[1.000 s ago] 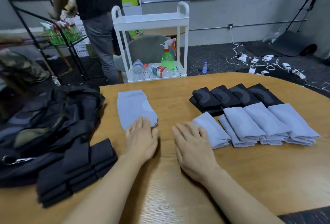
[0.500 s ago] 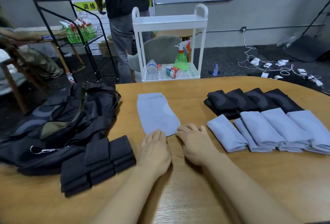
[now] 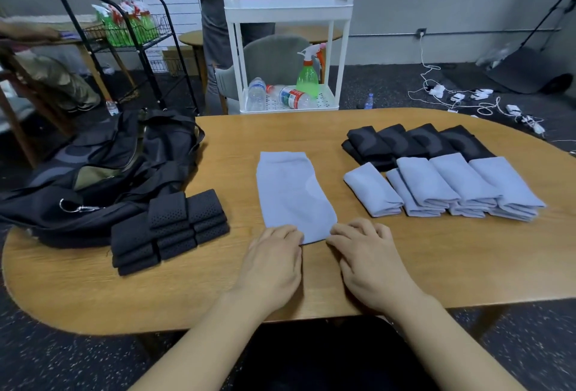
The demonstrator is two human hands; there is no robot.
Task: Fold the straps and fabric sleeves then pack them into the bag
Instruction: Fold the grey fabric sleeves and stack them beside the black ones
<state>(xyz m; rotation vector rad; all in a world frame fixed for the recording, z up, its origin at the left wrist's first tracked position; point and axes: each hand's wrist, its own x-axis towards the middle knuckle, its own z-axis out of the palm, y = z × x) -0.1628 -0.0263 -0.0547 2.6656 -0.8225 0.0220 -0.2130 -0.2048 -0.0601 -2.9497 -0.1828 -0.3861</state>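
The flat pale-blue fabric sleeve (image 3: 294, 196) lies mid-worktop, long axis running away from the person, its near hem pinched by the left hand (image 3: 274, 261) and right hand (image 3: 369, 261) at either corner.

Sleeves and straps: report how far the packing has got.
Done: folded black straps stacked by the bag; folded grey sleeves and black sleeves in rows. In hand: left hand and right hand at the near corners of a flat grey sleeve. Left: folding it, then packing; none visibly in the bag yet.
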